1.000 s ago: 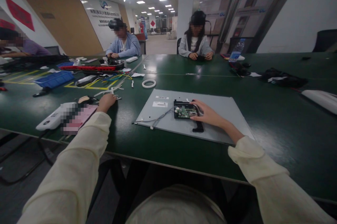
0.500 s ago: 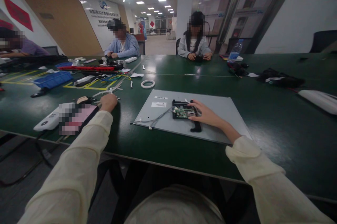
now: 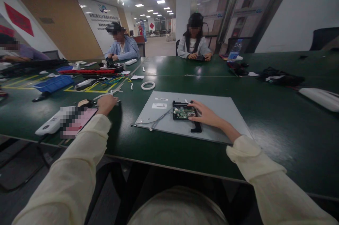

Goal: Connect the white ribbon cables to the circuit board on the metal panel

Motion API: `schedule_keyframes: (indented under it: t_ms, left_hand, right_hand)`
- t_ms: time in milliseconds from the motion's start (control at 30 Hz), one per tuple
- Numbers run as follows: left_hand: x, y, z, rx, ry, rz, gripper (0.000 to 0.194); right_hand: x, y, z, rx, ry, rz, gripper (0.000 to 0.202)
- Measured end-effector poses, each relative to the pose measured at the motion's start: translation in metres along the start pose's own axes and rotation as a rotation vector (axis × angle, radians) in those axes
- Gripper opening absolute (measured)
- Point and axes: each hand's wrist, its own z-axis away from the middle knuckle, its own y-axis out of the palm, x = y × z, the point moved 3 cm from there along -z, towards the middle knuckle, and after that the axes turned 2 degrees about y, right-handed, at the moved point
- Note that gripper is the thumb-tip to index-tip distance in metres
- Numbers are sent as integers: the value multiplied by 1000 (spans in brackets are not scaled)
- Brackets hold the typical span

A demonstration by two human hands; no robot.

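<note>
My right hand [image 3: 205, 113] grips the right end of a black plastic frame [image 3: 196, 128] holding a green circuit board [image 3: 182, 113], thumb on the near side and fingers on the far side. The frame rests on a flat grey metal panel [image 3: 219, 126]. Grey cables [image 3: 160, 117] run from the board to the panel's left edge. To the left, my left hand [image 3: 107, 104] is closed low over the table, by some thin white strips [image 3: 116, 90]. What its fingers pinch, if anything, is too small to make out.
A phone [image 3: 81, 122] and a white device [image 3: 54, 121] lie beside my left forearm. Beyond the panel is a white tape roll [image 3: 148, 85]. A blue tray [image 3: 54, 83] and cables stand farther left. Two people sit across the green table [image 3: 169, 66]; another is at far left.
My left hand has shifted slightly left and stays closed by the white strips. My right hand keeps its hold on the black frame. The camera view has moved a little.
</note>
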Motion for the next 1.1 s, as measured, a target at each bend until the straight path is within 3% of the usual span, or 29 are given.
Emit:
schedule_keyframes:
  t_ms: [100, 233, 367, 467, 600, 700, 900, 1100]
  left_hand:
    - [-14, -12, 4, -75, -11, -14, 52]
    - [-56, -27, 13, -162, 151, 120, 48]
    - [-116, -37, 40, -90, 396, 346, 57]
    - [-159, -43, 69, -93, 592, 427, 50]
    - [-190, -39, 98, -29, 703, 420, 36]
    - [-190, -33, 111, 64, 769, 369, 32]
    - [-162, -32, 138, 247, 838, 308, 32]
    - [-136, -40, 166, 278, 772, 132, 20]
  right_hand:
    - [1, -1, -1, -36, -20, -25, 71]
    - [4, -2, -1, -74, -58, -70, 77]
    - [3, -3, 0, -79, -43, -110, 80]
    - [3, -4, 0, -100, -31, -131, 81]
    - [4, -6, 1, -131, -28, -166, 83]
    - [4, -6, 1, -137, -25, -192, 84]
    - [0, -5, 1, -143, -8, -221, 86]
    - [-1, -4, 1, -167, -26, -225, 86]
